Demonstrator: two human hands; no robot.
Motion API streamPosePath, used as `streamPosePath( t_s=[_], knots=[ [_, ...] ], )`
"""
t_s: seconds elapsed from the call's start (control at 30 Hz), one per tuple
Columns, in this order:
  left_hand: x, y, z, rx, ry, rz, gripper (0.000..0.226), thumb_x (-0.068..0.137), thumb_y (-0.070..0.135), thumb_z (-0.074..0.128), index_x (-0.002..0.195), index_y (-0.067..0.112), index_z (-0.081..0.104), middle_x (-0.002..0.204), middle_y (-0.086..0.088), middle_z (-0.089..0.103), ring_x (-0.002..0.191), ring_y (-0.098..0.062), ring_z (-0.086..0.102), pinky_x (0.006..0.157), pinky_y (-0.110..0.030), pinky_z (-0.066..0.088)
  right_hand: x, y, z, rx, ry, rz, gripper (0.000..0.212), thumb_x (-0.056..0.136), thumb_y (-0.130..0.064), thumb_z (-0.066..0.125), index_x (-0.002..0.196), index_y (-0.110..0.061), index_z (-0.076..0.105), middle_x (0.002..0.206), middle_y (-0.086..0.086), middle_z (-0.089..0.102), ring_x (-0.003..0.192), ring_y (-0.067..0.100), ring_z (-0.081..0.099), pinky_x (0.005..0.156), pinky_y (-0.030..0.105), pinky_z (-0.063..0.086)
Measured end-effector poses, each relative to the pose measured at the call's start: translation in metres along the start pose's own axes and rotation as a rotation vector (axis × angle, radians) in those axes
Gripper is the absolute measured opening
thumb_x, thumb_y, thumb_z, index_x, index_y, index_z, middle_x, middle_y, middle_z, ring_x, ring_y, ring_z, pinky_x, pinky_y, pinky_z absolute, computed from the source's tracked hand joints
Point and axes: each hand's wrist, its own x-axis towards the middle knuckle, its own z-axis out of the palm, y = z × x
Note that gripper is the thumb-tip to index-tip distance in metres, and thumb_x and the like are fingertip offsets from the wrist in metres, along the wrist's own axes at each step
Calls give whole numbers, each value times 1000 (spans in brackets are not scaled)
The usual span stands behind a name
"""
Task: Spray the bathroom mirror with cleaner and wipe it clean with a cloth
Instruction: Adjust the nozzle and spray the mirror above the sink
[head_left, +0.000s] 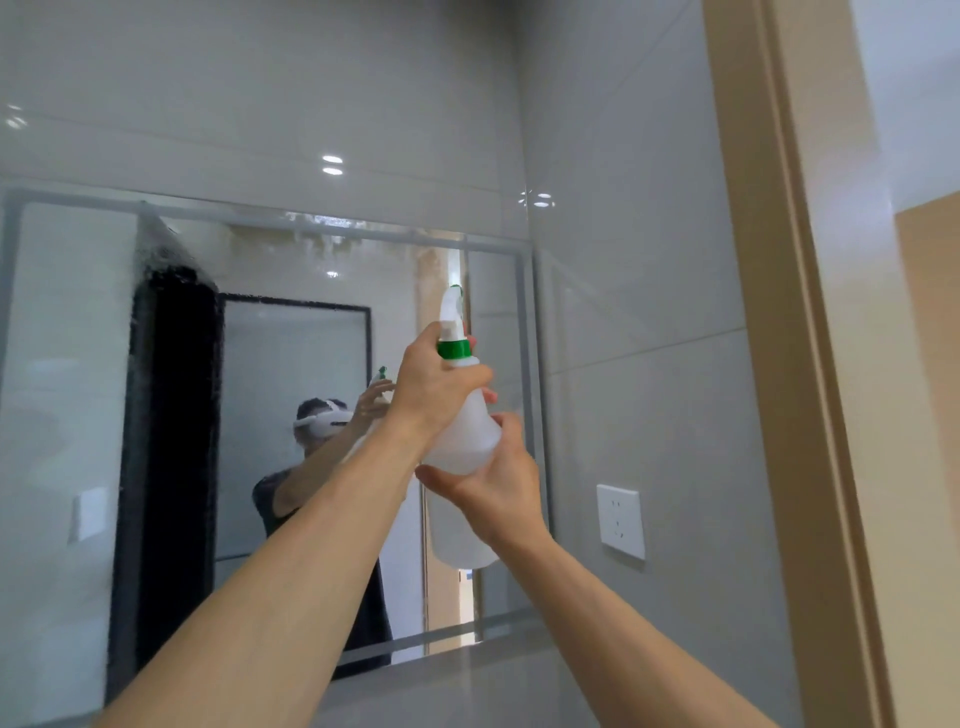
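Note:
A white spray bottle (465, 431) with a green collar and a white trigger head is held up in front of the mirror (291, 395), nozzle pointing at the glass. My left hand (434, 387) grips its neck just under the trigger. My right hand (496, 483) holds the bottle's body from below and the right side. Wet streaks and droplets show along the mirror's top edge and upper left. No cloth is in view.
Grey wall tiles (623, 260) surround the mirror. A white wall socket (621, 519) sits to the mirror's right. A beige door frame (789, 364) runs down the right side. The mirror reflects a person and a dark doorway.

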Motion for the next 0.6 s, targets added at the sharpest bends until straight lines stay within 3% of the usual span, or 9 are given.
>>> streamPosePath(
  t_s=[0.07,0.17,0.3,0.4,0.47,0.53,0.57,0.6],
  knots=[
    [0,1,6,-6,-39,-4,44,79,-5,71,119,5,56,116,-16,60,57,-19,68,73,-54,61,0,2,-4,1,16,18,78,63,-39,91,119,-29,38,107,-7,57,92,7,59,60,12,42],
    [-2,0,13,-8,-44,2,43,79,-5,70,118,5,56,117,-18,60,69,-21,65,71,-47,63,-1,6,-9,-15,24,40,78,64,-40,90,120,-28,37,109,-5,57,98,12,60,67,15,44],
    [-4,-5,22,25,-23,-9,37,76,-5,69,110,3,57,97,-17,61,68,-27,63,62,-36,61,-4,11,-18,-31,14,61,78,64,-39,90,121,-27,37,108,-5,56,96,11,59,63,12,41],
    [-8,-8,27,83,-6,-23,34,76,-2,69,107,3,57,85,-9,61,57,-21,66,53,-26,55,-5,16,-22,-27,8,70,79,62,-39,91,120,-27,38,106,-6,56,89,7,58,58,11,40],
    [-11,-11,28,130,3,-25,33,74,3,71,104,7,58,80,-8,64,58,-21,70,58,-29,60,-7,18,-23,-32,7,71,81,61,-40,92,120,-27,38,105,-9,54,87,5,57,57,11,40],
    [-16,-12,29,141,9,-27,35,69,8,73,101,12,60,82,-11,67,68,-29,72,68,-43,63,-10,21,-23,-30,6,68,83,58,-41,93,119,-28,39,103,-11,54,87,3,57,57,11,41],
    [-19,-14,30,131,11,-31,36,68,10,74,101,13,60,86,-13,68,70,-31,71,67,-44,63,-12,22,-23,-26,5,68,83,57,-42,93,118,-28,39,102,-12,54,87,2,57,58,10,42],
    [-22,-16,30,127,8,-35,37,69,10,74,104,12,60,92,-14,68,70,-28,70,62,-36,62,-14,24,-23,-24,2,68,82,57,-41,93,117,-29,38,101,-14,53,87,2,57,58,10,43]
  ],
)
